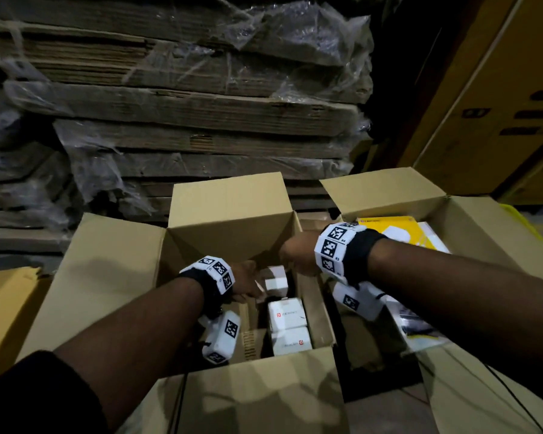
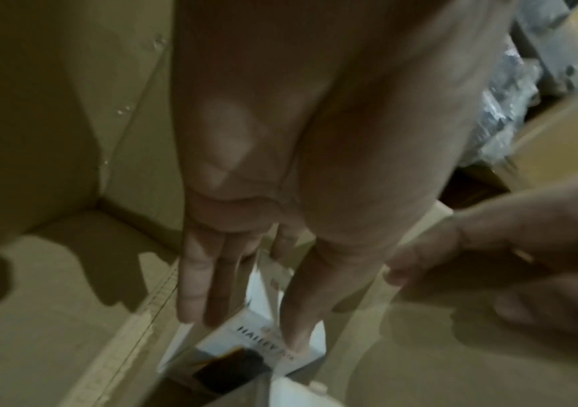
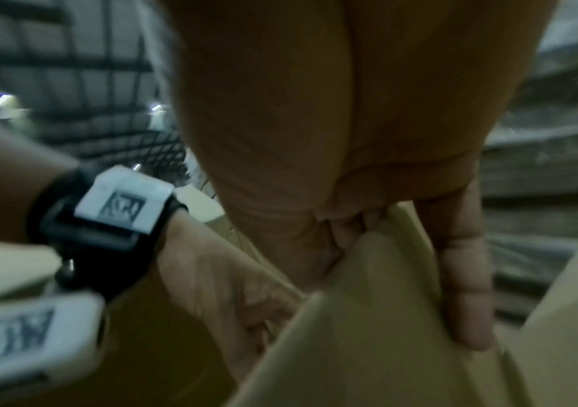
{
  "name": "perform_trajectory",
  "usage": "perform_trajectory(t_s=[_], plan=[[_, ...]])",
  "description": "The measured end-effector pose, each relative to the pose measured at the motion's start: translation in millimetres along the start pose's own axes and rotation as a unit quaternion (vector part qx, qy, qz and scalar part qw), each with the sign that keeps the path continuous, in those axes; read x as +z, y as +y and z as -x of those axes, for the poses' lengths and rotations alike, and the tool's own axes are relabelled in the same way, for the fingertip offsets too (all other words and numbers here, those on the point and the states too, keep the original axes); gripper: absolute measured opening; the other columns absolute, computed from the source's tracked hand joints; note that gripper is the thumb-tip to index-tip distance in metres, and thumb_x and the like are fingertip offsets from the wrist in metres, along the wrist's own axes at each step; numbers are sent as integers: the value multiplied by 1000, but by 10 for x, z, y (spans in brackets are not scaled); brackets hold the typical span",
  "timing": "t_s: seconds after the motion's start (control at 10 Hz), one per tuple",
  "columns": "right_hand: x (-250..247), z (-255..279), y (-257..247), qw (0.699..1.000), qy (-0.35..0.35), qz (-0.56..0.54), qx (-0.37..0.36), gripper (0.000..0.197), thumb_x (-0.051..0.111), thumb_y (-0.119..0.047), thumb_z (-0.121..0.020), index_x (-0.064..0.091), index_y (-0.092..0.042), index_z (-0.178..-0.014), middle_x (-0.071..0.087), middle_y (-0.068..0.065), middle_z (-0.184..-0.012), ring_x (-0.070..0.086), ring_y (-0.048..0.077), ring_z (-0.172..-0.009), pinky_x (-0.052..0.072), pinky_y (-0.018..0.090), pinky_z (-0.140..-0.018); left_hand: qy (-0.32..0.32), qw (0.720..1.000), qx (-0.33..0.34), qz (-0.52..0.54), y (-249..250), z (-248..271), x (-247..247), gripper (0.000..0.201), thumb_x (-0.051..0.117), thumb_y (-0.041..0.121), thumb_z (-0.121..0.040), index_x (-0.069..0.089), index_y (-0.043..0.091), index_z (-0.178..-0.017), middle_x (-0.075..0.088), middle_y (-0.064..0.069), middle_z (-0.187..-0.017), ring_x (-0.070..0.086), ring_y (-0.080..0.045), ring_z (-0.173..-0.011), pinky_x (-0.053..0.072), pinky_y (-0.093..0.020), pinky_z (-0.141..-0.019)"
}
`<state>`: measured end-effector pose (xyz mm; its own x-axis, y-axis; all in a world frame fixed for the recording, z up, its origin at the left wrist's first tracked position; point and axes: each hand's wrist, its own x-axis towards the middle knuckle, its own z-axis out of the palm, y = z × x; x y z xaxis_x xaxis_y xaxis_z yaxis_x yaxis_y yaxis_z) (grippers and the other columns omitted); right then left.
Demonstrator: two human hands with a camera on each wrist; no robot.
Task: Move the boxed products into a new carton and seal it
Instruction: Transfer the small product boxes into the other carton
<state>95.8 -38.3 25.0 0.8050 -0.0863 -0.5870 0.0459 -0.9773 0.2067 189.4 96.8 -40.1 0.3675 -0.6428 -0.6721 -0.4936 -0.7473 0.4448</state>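
The left hand (image 1: pixel 243 285) reaches down inside the open carton (image 1: pixel 113 270), fingers (image 2: pixel 193 289) straight and spread a little, their tips touching the top of a white boxed product (image 2: pixel 245 344) that stands on the carton's floor. Nothing is pinched or gripped by it. The right hand (image 1: pixel 297 256) is at the carton's right wall, where it pinches the upper edge of the side flap (image 3: pixel 367 316): the thumb (image 3: pixel 462 275) lies on one face of the cardboard and the curled fingers are tucked behind the other. Both wrists wear black straps carrying white marker blocks (image 1: pixel 221 336).

Inside the carton, more white boxed products (image 1: pixel 287 327) lie in a row along the right wall, from the near edge towards the far one, and the rest of the bottom shows bare cardboard with a taped seam. The carton's four flaps stand open, the far flap (image 1: pixel 229 198) upright.

Just to the right, touching or nearly so, sits a second open carton (image 1: pixel 470 220) holding yellow and white packages (image 1: pixel 386 227). Behind both rises a stack of flattened cardboard (image 1: pixel 185 104) under torn plastic wrap. A yellow-brown box (image 1: pixel 499 104) stands at the far right.
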Motion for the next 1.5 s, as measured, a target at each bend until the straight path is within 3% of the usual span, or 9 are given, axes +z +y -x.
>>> perform_trajectory(t_s=[0.1,0.2,0.3,0.4,0.6,1.0,1.2,1.4,1.5], plan=[[7,-26,-20,999,19,-34,-11,33,54,-6,-92,60,-4,-124,61,14,-123,59,31,-112,45,29,-82,17,1000,24,2,-15,-61,56,35,76,7,-83,54,6,-111,60,-1,-73,57,-17,-60,42,-20,-45],[82,-35,-23,998,21,-47,-21,36,55,-5,-90,60,-5,-125,61,12,-125,58,32,-114,46,30,-87,60,996,43,-47,27,-85,52,57,82,17,-78,51,7,-124,67,-7,-111,67,-27,-93,48,-24,-69],[147,-25,-36,994,64,-83,-9,34,53,-3,-87,64,-11,-119,65,10,-118,60,31,-108,50,31,-85,98,987,51,-115,76,-107,43,57,80,22,-81,53,7,-129,63,-12,-127,61,-30,-116,46,-30,-87],[196,-44,-24,989,77,-125,-3,29,53,-4,-88,65,-11,-113,66,11,-111,62,31,-102,49,31,-80,94,989,58,-103,95,-151,84,47,75,18,-85,56,5,-125,64,-12,-124,60,-31,-116,44,-30,-87],[187,-7,5,985,76,-157,-15,26,56,-7,-90,65,-8,-114,64,16,-113,61,32,-104,46,32,-83,91,993,65,-48,39,-231,257,67,80,20,-80,45,9,-135,59,-10,-131,58,-28,-117,46,-34,-97],[30,196,14,970,140,-200,-12,37,54,-9,-85,65,-18,-119,66,3,-116,61,24,-105,44,25,-77,114,987,89,-72,72,-22,36,61,75,23,-85,48,15,-139,60,-7,-132,59,-28,-117,42,-25,-81],[-127,846,372,923,217,-319,-2,32,56,-13,-89,66,-19,-118,68,-1,-116,62,16,-106,50,34,-92,160,979,120,-25,463,437,-423,24,74,27,-86,66,10,-100,71,-7,-98,66,-21,-84,51,-29,-68],[220,1495,1200,873,304,-354,141,14,66,-11,-85,74,-15,-96,72,1,-90,67,17,-88,47,24,-74,236,938,244,63,1132,855,-594,25,74,31,-87,66,21,-109,68,2,-95,65,-12,-82,54,-32,-75],[588,1617,1585,859,267,-362,243,9,72,-18,-83,75,-16,-91,69,0,-83,67,19,-88,42,21,-71,206,931,291,77,1539,836,-486,28,75,24,-87,66,12,-111,72,-3,-94,67,-17,-79,57,-39,-77]])
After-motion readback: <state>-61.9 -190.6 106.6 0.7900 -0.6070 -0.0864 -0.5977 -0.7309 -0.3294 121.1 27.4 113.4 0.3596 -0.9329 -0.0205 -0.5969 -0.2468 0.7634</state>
